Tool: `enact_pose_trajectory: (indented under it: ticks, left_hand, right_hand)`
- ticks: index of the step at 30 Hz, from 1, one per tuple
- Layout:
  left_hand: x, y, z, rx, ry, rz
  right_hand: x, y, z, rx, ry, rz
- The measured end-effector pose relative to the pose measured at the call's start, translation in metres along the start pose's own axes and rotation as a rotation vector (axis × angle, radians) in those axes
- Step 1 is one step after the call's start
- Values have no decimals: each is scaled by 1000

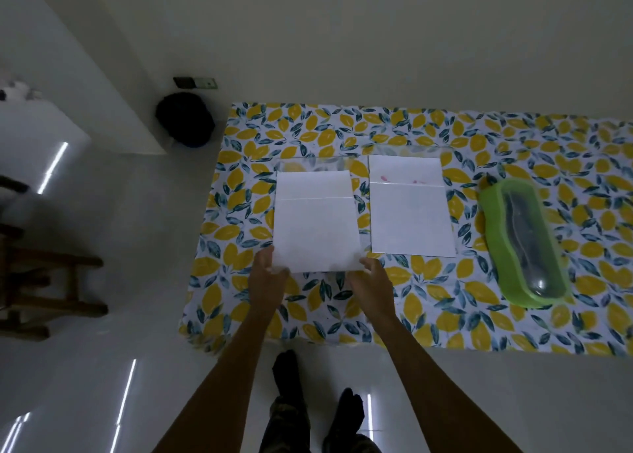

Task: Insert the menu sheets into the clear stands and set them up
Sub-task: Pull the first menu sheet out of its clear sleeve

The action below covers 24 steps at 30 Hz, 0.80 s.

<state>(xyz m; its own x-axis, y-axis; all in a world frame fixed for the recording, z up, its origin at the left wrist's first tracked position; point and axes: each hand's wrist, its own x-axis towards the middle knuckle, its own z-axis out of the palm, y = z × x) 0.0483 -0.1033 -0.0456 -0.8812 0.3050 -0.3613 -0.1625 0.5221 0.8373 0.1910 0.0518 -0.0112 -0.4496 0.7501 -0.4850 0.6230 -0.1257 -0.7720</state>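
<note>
Two white menu sheets lie flat on a lemon-print tablecloth [445,302]. The left sheet [315,223] sits partly inside a clear stand [308,165] whose far edge shows beyond the paper. My left hand [269,274] pinches the sheet's near left corner. My right hand [371,279] holds its near right corner. The right sheet [411,213] rests inside a second clear stand [407,152], lying flat, with faint pink marks near its top. Neither stand is upright.
A green plastic container with a clear lid [524,240] lies at the right of the cloth. A dark bag [185,120] sits on the floor by the wall. Wooden furniture [44,281] stands at the left. My feet [318,401] are by the table's near edge.
</note>
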Motion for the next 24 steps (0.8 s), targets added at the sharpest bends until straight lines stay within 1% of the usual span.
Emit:
enact_pose_trajectory:
  ticks: [3,6,9,12,14,17,19,24]
  left_hand:
    - [-16,21,-12,-44,63,58]
    - [-31,46,-20,-54,203,106]
    - [-47,73,-24,-79,299,107]
    - [-58,89,-29,-58,372,226]
    - [-59,101,-32,-35,408,281]
    - [-48,125,-41,42,410,319]
    - [-35,137,-49,96,391,395]
    - [2,162,-58,86,312,489]
  right_hand:
    - [-15,-5,-13,50,47,-102]
    - [-27,-13,-29,66,73,-239]
    - [-34,-23,-42,80,128,-377]
    - [-33,-32,-56,63,223,-525]
    - [-29,-42,-67,57,248,-593]
    - [-13,-65,-80,23,253,-650]
    - [-1,-84,-83,15,263,-679]
    - [32,-126,-83,-2,288,-716]
